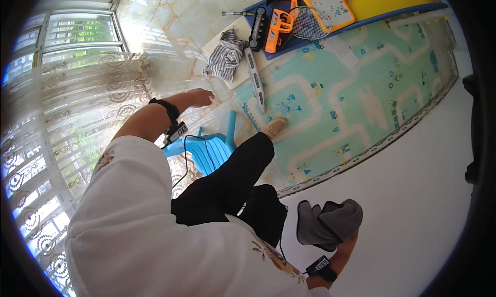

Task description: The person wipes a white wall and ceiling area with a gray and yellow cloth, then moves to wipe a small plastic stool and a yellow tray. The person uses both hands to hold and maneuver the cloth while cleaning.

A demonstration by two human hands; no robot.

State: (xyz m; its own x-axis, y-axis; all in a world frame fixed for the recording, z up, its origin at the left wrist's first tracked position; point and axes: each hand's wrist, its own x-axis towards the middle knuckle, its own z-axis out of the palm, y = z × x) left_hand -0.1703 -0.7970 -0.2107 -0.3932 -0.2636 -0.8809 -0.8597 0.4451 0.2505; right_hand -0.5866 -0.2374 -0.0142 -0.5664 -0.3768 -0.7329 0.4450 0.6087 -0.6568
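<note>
My left hand [202, 98] hangs over the tiled floor with nothing visible in it. Its fingers are seen from above and look loosely curled; how far apart they are is unclear. Below that forearm is a blue plastic chair [207, 151]. My right hand [350, 239] grips a bunched grey cloth [329, 223] with dark edging, held out in front of the white wall. The cloth hides most of those fingers. A black strap with a small device sits on each forearm.
A green play mat [348, 91] covers the floor ahead. On it lie a toy train [254, 78] and a paper sheet [341, 52]. Beyond are a striped cloth [226, 56], an orange toy gun [277, 31], a badminton racket [312, 22] and a drawing board [331, 7]. Lace curtains [97, 91] hang left.
</note>
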